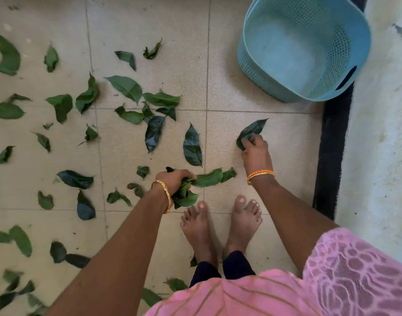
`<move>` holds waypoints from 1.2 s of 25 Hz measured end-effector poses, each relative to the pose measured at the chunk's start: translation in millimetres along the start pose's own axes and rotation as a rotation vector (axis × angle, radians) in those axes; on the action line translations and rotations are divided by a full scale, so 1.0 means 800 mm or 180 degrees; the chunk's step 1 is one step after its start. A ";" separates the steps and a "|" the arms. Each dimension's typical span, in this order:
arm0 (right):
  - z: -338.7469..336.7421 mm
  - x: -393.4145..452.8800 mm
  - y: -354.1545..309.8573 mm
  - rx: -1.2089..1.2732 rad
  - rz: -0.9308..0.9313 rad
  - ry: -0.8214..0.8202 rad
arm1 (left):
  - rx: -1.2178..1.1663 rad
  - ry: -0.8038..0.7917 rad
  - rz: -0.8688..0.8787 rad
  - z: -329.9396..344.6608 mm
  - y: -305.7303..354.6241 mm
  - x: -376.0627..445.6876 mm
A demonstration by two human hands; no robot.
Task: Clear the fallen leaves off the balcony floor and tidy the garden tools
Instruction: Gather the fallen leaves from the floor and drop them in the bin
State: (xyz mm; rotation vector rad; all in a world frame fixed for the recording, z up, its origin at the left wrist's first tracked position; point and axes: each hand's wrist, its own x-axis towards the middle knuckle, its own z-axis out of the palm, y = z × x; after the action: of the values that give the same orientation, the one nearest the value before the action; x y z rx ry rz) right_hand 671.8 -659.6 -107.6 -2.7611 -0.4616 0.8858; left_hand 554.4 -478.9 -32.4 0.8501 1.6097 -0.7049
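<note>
The right hand (254, 149) pinches a dark green leaf (252, 131) on the tiled floor (229, 87), nearer than the bunch-clutching left hand (175, 179) to the empty light-blue perforated plastic basket (309, 49) standing ahead of it, slightly right.

Between the right hand (255, 149) and the blue basket (304, 49) the tiled floor (229, 92) lies bare, an open way. Leftward, scattered leaves (127, 87) cover the tiles. A dark strip (332, 144) and pale wall (382, 133) close the right side; two bare feet (220, 222) stand near the hands.
</note>
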 end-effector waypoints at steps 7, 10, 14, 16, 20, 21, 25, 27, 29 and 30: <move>0.012 0.014 0.008 0.0008 -0.0054 0.0135 | 0.0029 -0.0128 0.0009 0.008 -0.008 -0.016; -0.001 0.020 0.001 -0.0003 0.0126 0.0070 | 0.0008 -0.0248 0.0055 0.010 -0.008 -0.019; -0.038 -0.018 -0.042 0.1746 0.0693 -0.1084 | 0.0084 -0.0270 0.0276 0.013 -0.012 -0.022; -0.058 -0.050 -0.070 0.2871 0.0966 -0.1903 | 0.0170 -0.0468 0.0130 0.016 -0.022 -0.030; -0.073 -0.101 -0.096 0.3170 0.0991 -0.2625 | 0.0249 -0.0302 0.0069 0.021 -0.038 -0.043; -0.072 -0.107 -0.097 0.2909 0.0882 -0.2763 | 0.0307 -0.0096 0.0169 0.020 -0.042 -0.046; -0.048 -0.101 -0.083 0.2058 0.0881 -0.1804 | 0.0239 0.0274 -0.0019 -0.001 -0.063 -0.039; -0.028 -0.083 -0.067 0.1587 0.1396 -0.0834 | 0.0336 0.0273 -0.0126 -0.010 -0.066 -0.038; -0.002 -0.069 -0.058 0.1229 0.1694 -0.0741 | 0.0345 0.0301 -0.0097 -0.017 -0.065 -0.031; 0.013 -0.065 -0.059 0.1088 0.1751 -0.0750 | 0.0301 0.0343 -0.0058 -0.019 -0.064 -0.025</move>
State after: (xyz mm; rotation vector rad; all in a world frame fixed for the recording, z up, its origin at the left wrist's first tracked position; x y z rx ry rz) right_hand 614.4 -633.0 -75.1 -2.4956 0.4111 1.2735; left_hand 505.7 -498.8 -10.0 0.9569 1.6924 -0.7641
